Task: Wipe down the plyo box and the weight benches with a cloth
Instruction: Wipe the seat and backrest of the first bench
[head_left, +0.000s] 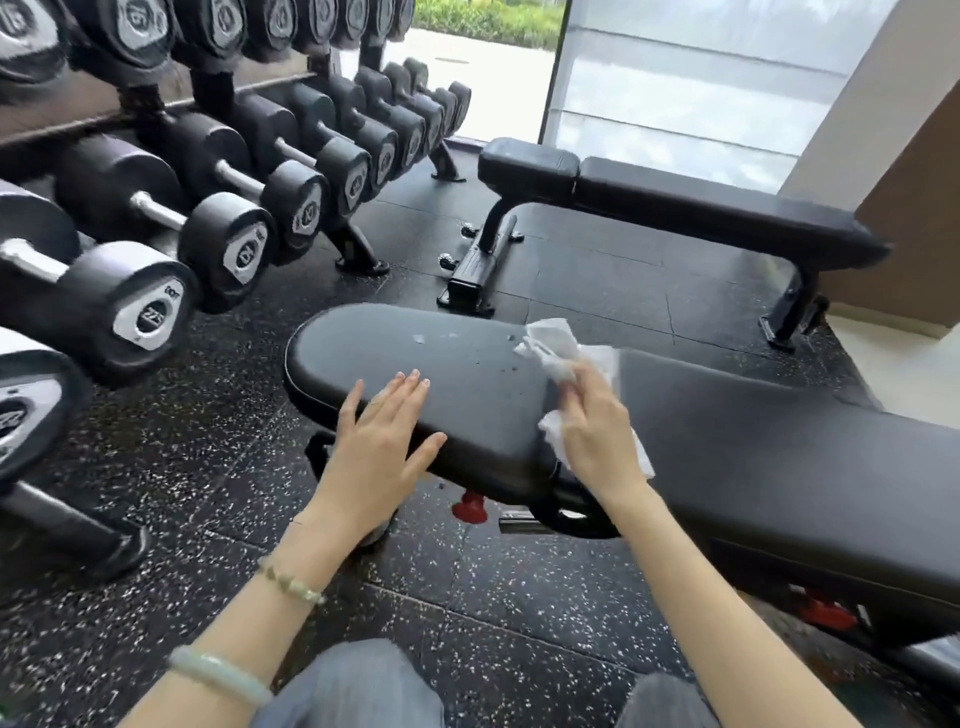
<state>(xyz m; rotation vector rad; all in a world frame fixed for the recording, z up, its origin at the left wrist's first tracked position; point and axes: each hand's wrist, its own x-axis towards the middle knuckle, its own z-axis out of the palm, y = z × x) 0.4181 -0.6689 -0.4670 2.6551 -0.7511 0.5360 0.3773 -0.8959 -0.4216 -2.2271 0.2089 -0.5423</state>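
Benches (753, 441) (675, 208) number two; left hand (384, 441) lies flat on one, right hand (597, 436) grips one cloth (553, 340).

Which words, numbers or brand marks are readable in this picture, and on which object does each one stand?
"22.5": silver end plate of a black round dumbbell on the lower rack row.
Plates on the other dumbbells: too blurred to read.
Near black padded weight bench and crumpled white cloth: no text.

Pale bangle (221, 674), beaded bracelet (291, 583), perhaps jeans (358, 686)
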